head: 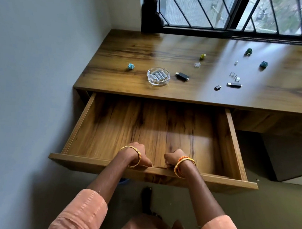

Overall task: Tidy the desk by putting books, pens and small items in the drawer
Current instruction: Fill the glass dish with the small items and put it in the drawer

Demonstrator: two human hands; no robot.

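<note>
Drawer [156,132] wide open, bare, stiff and heavy-looking; left hand [140,154] and right hand [173,159] both curled tight over its front edge.

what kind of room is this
Probably a home study or bedroom corner: a wooden desk fitted under a barred window, its drawer open, with batteries and USB sticks scattered on top.

Brown wood-grain table [133,48] and drawer [145,124], peach sleeves [84,210], gold bangles [136,156], clear dish [158,77], black window frame [194,30].
</note>
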